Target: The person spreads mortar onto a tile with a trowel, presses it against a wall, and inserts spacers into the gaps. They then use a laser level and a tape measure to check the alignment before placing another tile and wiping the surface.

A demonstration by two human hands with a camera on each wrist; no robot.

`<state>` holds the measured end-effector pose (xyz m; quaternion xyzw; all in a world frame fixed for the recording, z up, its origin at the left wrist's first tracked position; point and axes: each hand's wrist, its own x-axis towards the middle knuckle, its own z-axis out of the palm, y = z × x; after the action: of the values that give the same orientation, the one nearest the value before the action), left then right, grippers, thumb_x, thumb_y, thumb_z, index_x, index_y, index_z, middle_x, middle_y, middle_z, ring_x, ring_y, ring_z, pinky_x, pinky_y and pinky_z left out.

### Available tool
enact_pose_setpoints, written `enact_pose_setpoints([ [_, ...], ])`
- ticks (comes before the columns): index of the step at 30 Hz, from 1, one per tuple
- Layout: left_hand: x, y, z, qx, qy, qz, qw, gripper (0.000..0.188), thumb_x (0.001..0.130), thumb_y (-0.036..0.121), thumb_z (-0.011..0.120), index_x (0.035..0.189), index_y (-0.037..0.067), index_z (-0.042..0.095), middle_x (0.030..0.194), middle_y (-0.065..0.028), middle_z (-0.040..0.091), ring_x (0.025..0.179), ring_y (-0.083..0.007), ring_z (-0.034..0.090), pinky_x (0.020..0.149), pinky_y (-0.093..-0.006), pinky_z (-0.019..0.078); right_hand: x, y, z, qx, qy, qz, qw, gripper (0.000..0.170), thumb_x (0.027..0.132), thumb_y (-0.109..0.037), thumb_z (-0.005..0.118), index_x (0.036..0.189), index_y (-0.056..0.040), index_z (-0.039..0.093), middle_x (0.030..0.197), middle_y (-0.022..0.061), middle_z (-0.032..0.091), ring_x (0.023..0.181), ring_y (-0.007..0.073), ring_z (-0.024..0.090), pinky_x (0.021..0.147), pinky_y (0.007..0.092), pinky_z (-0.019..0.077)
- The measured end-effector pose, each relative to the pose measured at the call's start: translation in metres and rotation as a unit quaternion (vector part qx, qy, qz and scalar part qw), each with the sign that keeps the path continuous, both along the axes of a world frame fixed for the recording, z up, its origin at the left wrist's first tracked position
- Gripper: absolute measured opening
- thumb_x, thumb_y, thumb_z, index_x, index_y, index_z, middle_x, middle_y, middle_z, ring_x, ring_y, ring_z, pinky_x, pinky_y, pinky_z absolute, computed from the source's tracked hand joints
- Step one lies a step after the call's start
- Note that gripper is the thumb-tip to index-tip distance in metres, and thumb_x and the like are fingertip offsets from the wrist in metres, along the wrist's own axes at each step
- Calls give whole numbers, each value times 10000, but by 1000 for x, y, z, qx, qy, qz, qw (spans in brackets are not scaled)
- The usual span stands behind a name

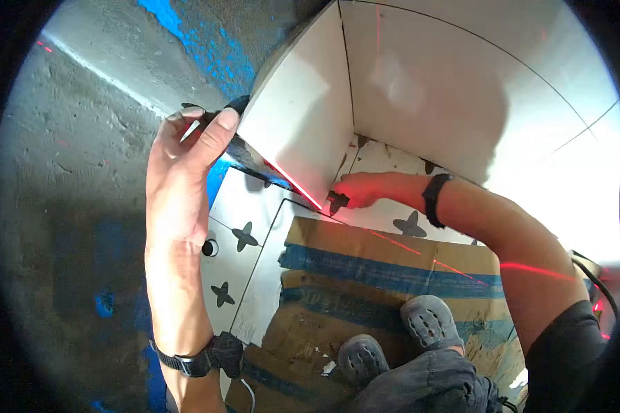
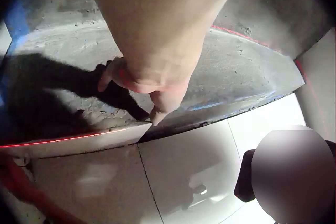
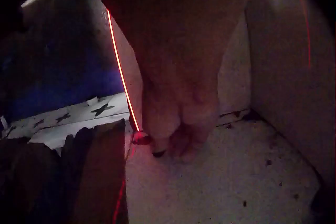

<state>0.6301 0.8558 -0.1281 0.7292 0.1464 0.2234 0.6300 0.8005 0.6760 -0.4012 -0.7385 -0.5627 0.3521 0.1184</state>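
A glossy white wall tile (image 1: 303, 103) stands upright with a red laser line along its lower left edge. My left hand (image 1: 193, 148) is at its outer edge, thumb on the edge and the other fingers loosely bent behind. In the left wrist view a fingertip of the left hand (image 2: 152, 87) touches the end of the tile strip (image 2: 94, 140). Low at the tile's bottom corner is my right hand (image 1: 358, 189), over the patterned floor tiles (image 1: 386, 213). The right wrist view shows the right hand (image 3: 178, 124) with bent fingers pointing down; whether they pinch anything is unclear.
Cardboard with blue stripes (image 1: 386, 275) covers the floor beneath two grey clogs (image 1: 430, 320). Bare grey cement (image 1: 76, 172) with blue patches lies to the left. A larger tiled wall (image 1: 434, 82) rises behind the right arm. A cable (image 1: 596, 279) hangs at the right.
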Motion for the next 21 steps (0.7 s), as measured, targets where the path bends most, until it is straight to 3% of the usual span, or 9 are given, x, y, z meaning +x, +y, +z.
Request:
enact_pose_setpoints([
  [2,0,4,-2,-20,-3,-23,1000,442,913,311,801,1190,42,586,1211,-88,578,1163,-196,544,1094,-459,373,-20,-18,4,20,-133,-13,991,302,812,-148,730,1093,-56,667,981,228,697,938,414,699,763,531,563],
  [3,-1,4,-2,-31,-5,-23,999,416,922,307,792,1183,54,592,1214,-77,575,1168,-196,541,1098,-464,369,-40,-36,30,30,-164,-19,986,228,866,-139,667,1071,-40,670,1013,216,680,945,408,699,753,537,570],
  [5,-3,4,-3,-43,-9,-25,999,389,931,303,783,1177,66,597,1218,-66,573,1174,-195,537,1101,-469,366,-73,-77,56,50,-158,-38,985,177,914,-131,588,1035,-21,656,1030,204,667,918,409,699,733,534,568],
  [6,-3,3,-3,-43,-7,-23,999,380,935,304,779,1175,71,600,1215,-61,573,1177,-196,537,1109,-473,359,-93,-111,55,165,-141,-60,974,171,946,-132,528,967,-16,652,970,194,670,868,410,698,721,542,562],
  [11,-4,3,-6,-43,-11,-25,999,370,942,309,778,1177,80,606,1185,-45,568,1153,-174,544,1105,-458,375,-187,-236,97,-56,-81,-245,964,268,903,-295,674,867,-29,660,881,198,672,824,421,684,697,531,551],
  [14,-4,5,-9,-38,-15,-20,999,360,942,304,781,1166,78,614,1157,-40,578,1135,-167,554,1095,-453,389,-251,-344,56,-182,-92,-302,931,328,873,-354,695,807,-33,682,821,222,687,784,436,683,704,536,547],
  [16,-3,4,-10,-31,-15,-16,999,351,944,299,780,1160,75,618,1146,-36,584,1126,-165,560,1091,-452,395,-305,-409,34,-194,-102,-364,905,345,866,-375,690,787,-39,711,751,224,678,708,463,655,693,557,535],
  [19,0,6,-15,-46,-44,-14,998,337,955,288,768,1170,70,626,1153,-36,613,1128,-168,581,1073,-457,419,-365,-476,25,-281,-40,-364,887,365,848,-396,722,846,-32,691,845,226,695,806,448,680,729,539,551],
  [21,-2,5,-15,-42,-46,-15,998,341,955,287,768,1177,69,627,1158,-40,619,1126,-172,587,1067,-458,425,-398,-501,12,-324,-23,-412,851,440,861,-393,748,1010,9,646,960,248,680,897,457,670,781,536,548],
])
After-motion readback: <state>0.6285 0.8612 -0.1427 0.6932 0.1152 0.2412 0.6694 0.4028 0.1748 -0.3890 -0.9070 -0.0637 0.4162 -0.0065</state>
